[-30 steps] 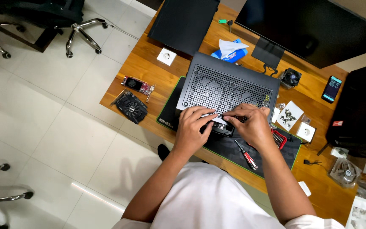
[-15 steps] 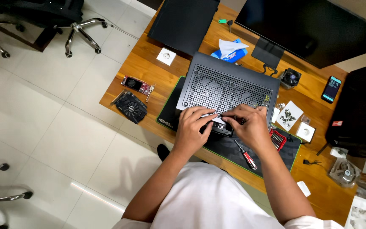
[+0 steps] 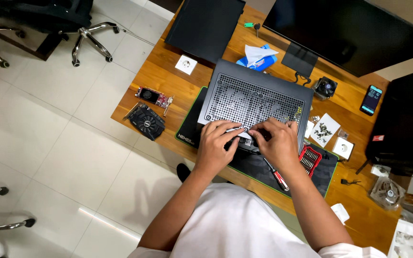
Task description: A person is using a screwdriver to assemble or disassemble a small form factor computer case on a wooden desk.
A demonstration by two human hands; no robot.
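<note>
Both hands meet at the perforated computer case (image 3: 256, 98)'s near edge — left hand (image 3: 216, 143) and right hand (image 3: 277, 142) pinch a small part between them, its kind unclear — on the bench (image 3: 168, 76).

Bare desk (image 3: 168, 83) left of the perforated case (image 3: 256, 98); two graphics cards (image 3: 150, 112) sit at that edge. Right side crowded: bit set (image 3: 310, 160), screwdriver (image 3: 277, 176), parts cards (image 3: 325, 129). Behind, monitor (image 3: 354, 33) and tissue box (image 3: 258, 57) block passage.
</note>
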